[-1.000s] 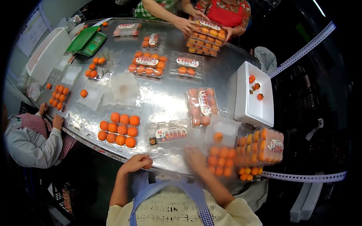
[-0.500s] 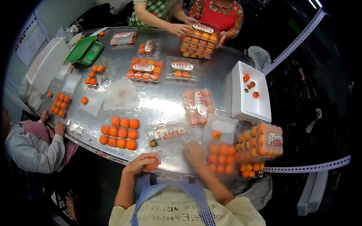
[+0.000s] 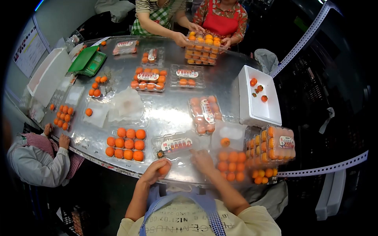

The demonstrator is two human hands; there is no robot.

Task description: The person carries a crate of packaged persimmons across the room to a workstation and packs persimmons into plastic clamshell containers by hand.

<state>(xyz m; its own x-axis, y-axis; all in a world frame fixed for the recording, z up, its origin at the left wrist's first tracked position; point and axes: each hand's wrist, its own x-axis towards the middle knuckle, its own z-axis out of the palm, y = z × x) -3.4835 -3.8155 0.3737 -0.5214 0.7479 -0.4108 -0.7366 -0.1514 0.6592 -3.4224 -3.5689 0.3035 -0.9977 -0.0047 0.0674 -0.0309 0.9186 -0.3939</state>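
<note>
My left hand (image 3: 151, 172) is closed around an orange persimmon (image 3: 165, 168) near the table's front edge. Smeared by motion, my right hand (image 3: 203, 162) hovers by a clear clamshell box (image 3: 176, 144) with a printed label; whether its fingers hold anything does not show. A small dark-topped item (image 3: 160, 153) lies at that box's left corner. Left of my hands, an open tray of persimmons (image 3: 128, 144) stands in rows. To the right, more persimmons (image 3: 231, 166) fill another tray, and a single persimmon (image 3: 225, 142) rests on a white liner (image 3: 233, 132).
Stacked full boxes (image 3: 271, 145) stand at the right edge, below a white foam box (image 3: 260, 114) holding a few persimmons. A labelled box (image 3: 205, 114) lies mid-table. Two people work across the table at a box stack (image 3: 201, 53); another person's sleeve (image 3: 45, 162) is at left.
My left hand still holds the persimmon, which now shows more. My right hand stays by the clamshell. Across the table, the label is gone from the top of the stack, exposing its fruit.
</note>
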